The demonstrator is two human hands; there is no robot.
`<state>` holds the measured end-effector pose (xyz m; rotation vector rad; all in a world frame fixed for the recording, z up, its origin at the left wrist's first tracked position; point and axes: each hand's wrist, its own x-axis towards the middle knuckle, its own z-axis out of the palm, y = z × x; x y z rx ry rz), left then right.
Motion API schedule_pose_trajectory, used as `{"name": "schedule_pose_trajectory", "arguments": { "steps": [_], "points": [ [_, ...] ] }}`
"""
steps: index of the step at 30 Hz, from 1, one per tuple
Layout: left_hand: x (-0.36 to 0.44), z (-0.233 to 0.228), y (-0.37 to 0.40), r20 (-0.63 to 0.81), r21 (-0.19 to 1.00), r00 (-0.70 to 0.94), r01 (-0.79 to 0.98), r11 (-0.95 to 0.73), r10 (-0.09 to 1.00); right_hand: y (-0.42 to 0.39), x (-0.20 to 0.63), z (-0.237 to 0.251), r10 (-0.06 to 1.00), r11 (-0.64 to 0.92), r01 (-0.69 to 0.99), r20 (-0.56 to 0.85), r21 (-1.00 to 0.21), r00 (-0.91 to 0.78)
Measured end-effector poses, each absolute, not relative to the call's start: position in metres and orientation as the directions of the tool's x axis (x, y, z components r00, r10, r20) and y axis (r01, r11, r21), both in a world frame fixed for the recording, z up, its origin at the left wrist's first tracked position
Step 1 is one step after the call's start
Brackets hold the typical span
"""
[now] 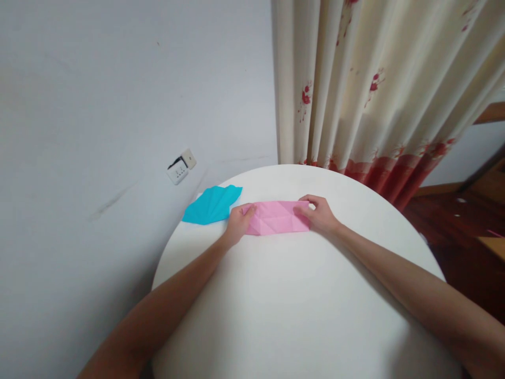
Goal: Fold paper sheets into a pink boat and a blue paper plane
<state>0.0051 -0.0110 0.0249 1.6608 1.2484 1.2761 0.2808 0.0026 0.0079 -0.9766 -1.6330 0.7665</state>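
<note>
Head view: we're looking down over a round white table (pixel 300 295), both our bare forearms stretched out across it.
Pink paper: a folded pink paper strip (pixel 276 217) lies flat on the far part of the table, long side running left to right, creased into triangles across its face.
Left hand: our left hand (pixel 239 223) sits on the strip's left end, fingers held close together and curled down onto the paper, fingertips (pixel 251 210) pressing its top surface.
Right hand: our right hand (pixel 319 215) is at the strip's right end, thumb and forefinger nipping the paper's edge, the other fingers bunched and curled just behind; we can't tell how far the thumb goes under.
Between the hands: the middle of the strip shows bare, resting on the tabletop.
Blue paper: a pleated turquoise paper fan shape (pixel 213 206) lies at the table's far left rim, just beside our left hand, partly hanging past the edge; whether it touches the hand we can't tell.
Wall: a pale wall behind, with a white socket plate (pixel 181 167) off to the left of the table.
Curtain: a cream curtain (pixel 374 89) with red flowers and a red hem hangs behind the table's far right side.
Floor: dark wooden floor (pixel 453 221) shows at right.
</note>
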Motion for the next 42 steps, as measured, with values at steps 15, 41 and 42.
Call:
{"name": "schedule_pose_trajectory", "arguments": {
  "steps": [15,41,42],
  "points": [
    [-0.001,0.016,-0.003,0.416,0.618,0.129,0.686,-0.384,0.9,0.016,0.278,-0.01,0.954,0.3,0.258,0.297,-0.919,-0.049],
    [0.038,0.001,-0.038,0.035,0.143,0.619,0.774,-0.617,0.784,-0.031,0.232,-0.017,0.786,0.617,0.75,0.225,-0.237,-0.575],
    [0.037,0.0,-0.038,0.037,0.142,0.61,0.781,-0.608,0.792,-0.031,0.233,-0.018,0.786,0.618,0.753,0.216,-0.225,-0.58]
  ]
}}
